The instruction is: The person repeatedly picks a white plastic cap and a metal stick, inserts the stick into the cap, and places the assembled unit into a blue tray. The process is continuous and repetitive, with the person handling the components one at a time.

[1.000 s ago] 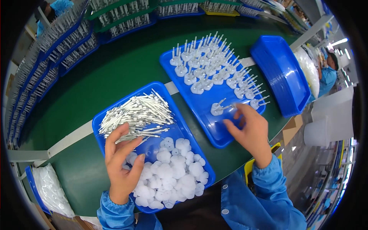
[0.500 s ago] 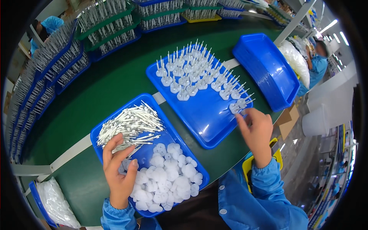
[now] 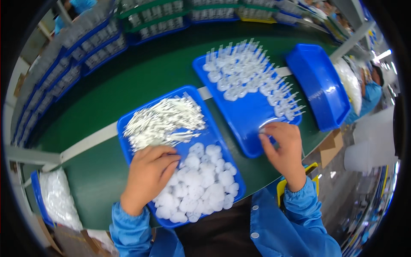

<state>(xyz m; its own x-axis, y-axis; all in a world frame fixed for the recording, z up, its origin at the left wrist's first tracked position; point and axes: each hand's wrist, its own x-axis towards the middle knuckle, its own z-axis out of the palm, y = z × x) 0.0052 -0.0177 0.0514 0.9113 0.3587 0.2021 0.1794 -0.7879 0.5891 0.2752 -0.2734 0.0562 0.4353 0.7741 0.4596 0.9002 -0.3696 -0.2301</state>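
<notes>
In the near blue tray (image 3: 125, 147), thin white rods (image 3: 165, 120) are heaped at the far end. Translucent white flower-shaped plastic discs (image 3: 201, 180) fill its near end. My left hand (image 3: 150, 175) is over the tray's left side, between rods and discs. Its fingers are pressed together, hiding whatever is at their tips. To the right, a second blue tray (image 3: 244, 118) carries rows of discs with upright rods (image 3: 239, 70). My right hand (image 3: 284, 147) hovers at this tray's near right edge, fingers bent, thumb slightly apart, with nothing visible held.
An empty-looking blue tray stack (image 3: 319, 88) stands at the right. Stacked trays of rodded pieces (image 3: 154, 19) line the back and left of the green table (image 3: 115, 85). A bag of white material (image 3: 60, 199) lies at the left; a person (image 3: 368, 94) is beyond the right side.
My right hand has left the nearest rodded piece and moved toward me. The left hand's spread fingers have come together lower, by the discs. The whole view has shifted.
</notes>
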